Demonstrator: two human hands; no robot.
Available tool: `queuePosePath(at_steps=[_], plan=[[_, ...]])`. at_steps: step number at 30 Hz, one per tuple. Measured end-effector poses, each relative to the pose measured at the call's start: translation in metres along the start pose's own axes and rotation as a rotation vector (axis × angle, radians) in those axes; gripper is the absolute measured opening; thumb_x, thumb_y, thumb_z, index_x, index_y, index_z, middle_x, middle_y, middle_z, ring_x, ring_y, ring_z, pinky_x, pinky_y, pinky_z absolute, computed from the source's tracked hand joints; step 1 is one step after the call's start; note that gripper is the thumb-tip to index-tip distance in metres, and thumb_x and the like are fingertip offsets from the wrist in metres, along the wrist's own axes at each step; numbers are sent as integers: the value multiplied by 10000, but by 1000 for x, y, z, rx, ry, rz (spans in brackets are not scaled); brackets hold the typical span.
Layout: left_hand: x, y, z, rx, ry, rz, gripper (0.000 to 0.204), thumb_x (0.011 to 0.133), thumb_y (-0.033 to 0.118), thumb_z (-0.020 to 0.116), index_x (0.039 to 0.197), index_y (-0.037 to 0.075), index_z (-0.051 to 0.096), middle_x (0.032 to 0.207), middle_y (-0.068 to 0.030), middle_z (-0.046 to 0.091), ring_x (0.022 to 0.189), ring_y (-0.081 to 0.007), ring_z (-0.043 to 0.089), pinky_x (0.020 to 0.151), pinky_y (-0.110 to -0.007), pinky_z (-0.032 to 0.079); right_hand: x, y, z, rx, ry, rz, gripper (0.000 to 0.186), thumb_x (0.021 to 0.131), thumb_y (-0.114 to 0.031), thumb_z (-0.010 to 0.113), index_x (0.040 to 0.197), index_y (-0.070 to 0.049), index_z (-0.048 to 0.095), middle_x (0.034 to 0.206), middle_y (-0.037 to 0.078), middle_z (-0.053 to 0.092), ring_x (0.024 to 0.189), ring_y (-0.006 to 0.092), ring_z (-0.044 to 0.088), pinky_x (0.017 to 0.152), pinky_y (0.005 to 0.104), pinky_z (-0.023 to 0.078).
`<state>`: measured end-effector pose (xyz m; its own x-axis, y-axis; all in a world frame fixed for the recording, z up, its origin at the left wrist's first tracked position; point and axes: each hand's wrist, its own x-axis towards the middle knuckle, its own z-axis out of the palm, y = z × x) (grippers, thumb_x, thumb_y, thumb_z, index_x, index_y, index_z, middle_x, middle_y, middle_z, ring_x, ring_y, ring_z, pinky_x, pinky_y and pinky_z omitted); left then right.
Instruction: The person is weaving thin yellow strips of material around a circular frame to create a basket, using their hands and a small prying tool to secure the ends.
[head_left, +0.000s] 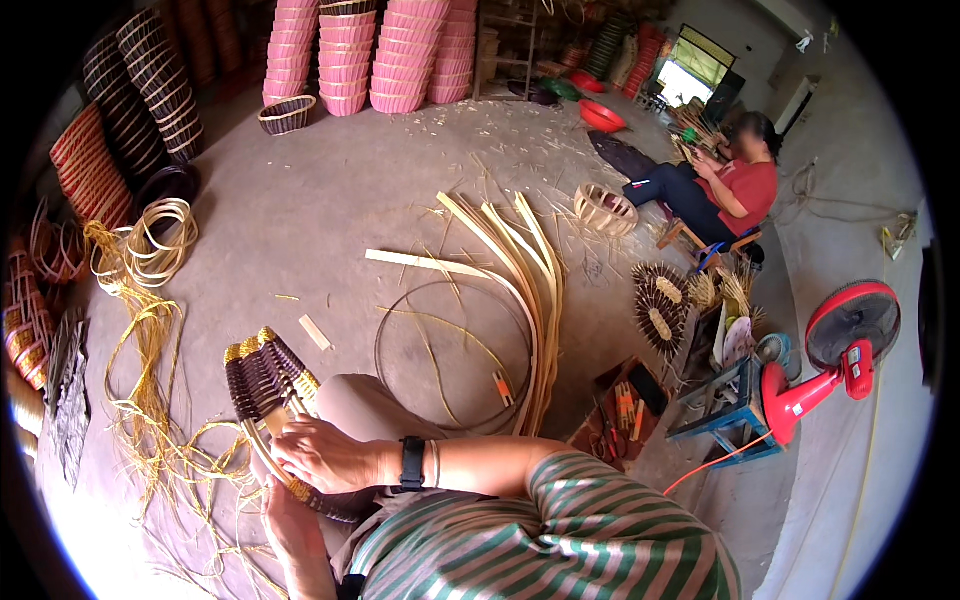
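A partly woven basket (262,385) in dark brown and yellow rests against my bent knee at the lower left. Its pale curved rim band (256,440) runs down toward my hands. My left hand (290,515) is closed round the lower part of the rim. Just above it, my right hand (328,456) bends over the rim, its fingers closed and pressed against the band and weave. Those fingertips are partly hidden, so any thin strip between them cannot be made out. A dark watch sits on my right wrist.
Yellow strips (150,370) lie tangled at left. Long pale splints (530,270) and a thin hoop (378,345) lie ahead. A tool tray (615,420), blue stool (735,410) and red fan (800,385) stand right. A seated person (745,185) works farther off, near stacked pink baskets (408,55).
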<state>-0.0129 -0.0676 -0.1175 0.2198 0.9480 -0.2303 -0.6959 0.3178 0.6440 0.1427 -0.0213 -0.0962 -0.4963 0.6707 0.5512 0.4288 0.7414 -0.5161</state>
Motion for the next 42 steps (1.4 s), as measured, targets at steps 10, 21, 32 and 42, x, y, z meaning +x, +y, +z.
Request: queuePosePath(at_steps=[10,21,32,42], plan=[[-17,2,11,10,58,31,344,932,217,402,1183,13,519,1126,-88,582,1031,-194,564,883,-337,454,0,-9,-5,101,69,-138,112,777,-48,593,739,-43,487,850,91,463,756,255,473,730,365,410],[23,-9,43,3,392,54,228,935,152,446,1004,-29,566,926,-124,625,865,-228,608,807,-362,496,-20,10,11,743,536,740,392,966,-327,424,794,-9,578,704,-9,518,670,94,444,618,269,382],[69,5,19,87,552,179,230,912,246,500,893,24,555,744,-43,513,657,-164,473,584,-319,414,-1,32,45,601,635,570,332,978,-239,433,859,28,591,701,72,568,669,135,524,618,282,421],[62,-4,17,141,686,226,251,941,251,439,1005,31,544,891,-99,584,794,-218,580,707,-354,500,2,25,33,549,493,621,322,971,-235,435,791,11,540,668,59,541,617,136,489,574,302,403]])
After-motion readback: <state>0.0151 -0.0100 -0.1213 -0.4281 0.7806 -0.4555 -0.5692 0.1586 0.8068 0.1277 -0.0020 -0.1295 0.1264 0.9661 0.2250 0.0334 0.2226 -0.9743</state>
